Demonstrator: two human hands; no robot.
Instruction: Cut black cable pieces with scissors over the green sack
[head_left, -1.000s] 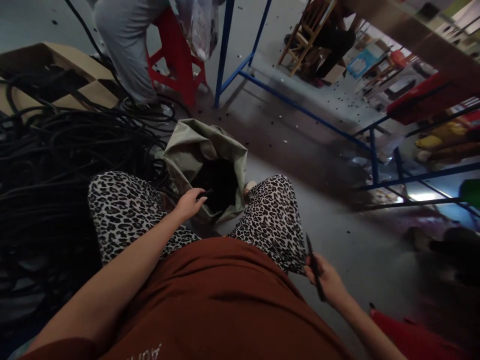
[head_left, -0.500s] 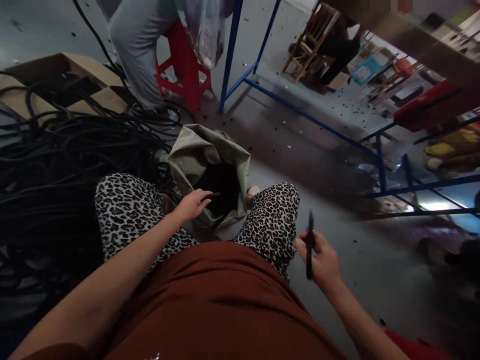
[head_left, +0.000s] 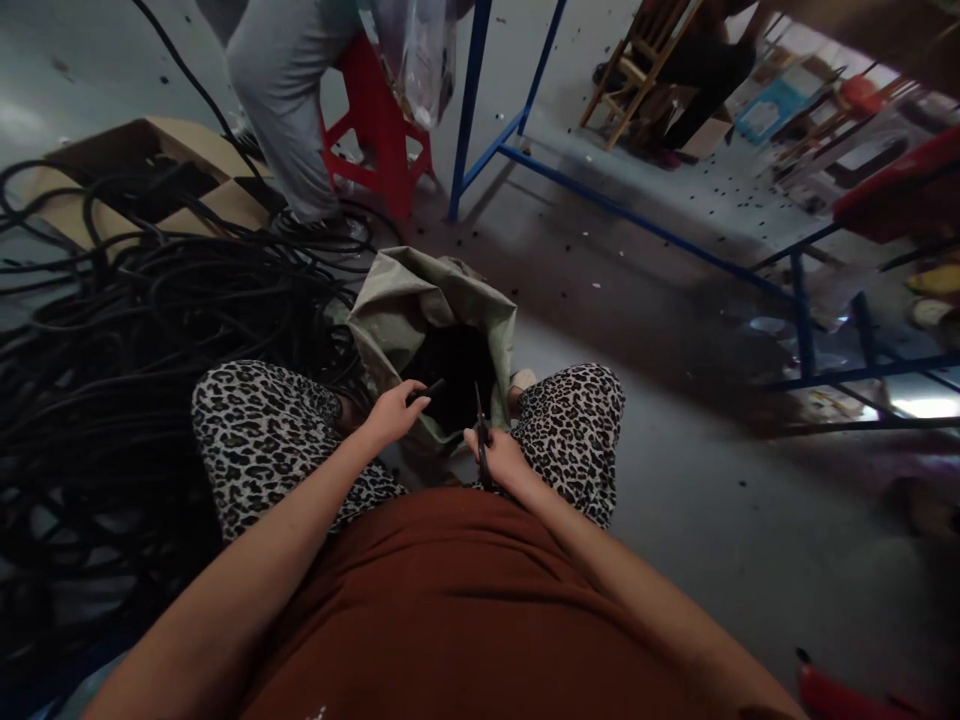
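Note:
My left hand (head_left: 397, 410) pinches a short black piece (head_left: 431, 390), perhaps rubber strip, over the near left rim of an open sack (head_left: 382, 310). In my right hand (head_left: 502, 460) is a pair of black-handled scissors (head_left: 482, 435), its blades pointing away from me at the sack's near right edge. The blades look close together. Scissors and black piece are apart. Dark contents inside the sack cannot be made out. The sack stands on the floor between my knees.
Black tubing or cable (head_left: 180, 310) lies heaped at the left, partly in a cardboard box (head_left: 217, 205). A person in grey trousers (head_left: 277, 100) sits by a red stool (head_left: 375, 130). A blue metal frame (head_left: 615, 205) stands ahead; another person sits near a wooden chair (head_left: 637, 65).
My right hand has come in from the right with the scissors, to the sack's near edge. My left hand stays over the sack with the black piece. The view has shifted slightly.

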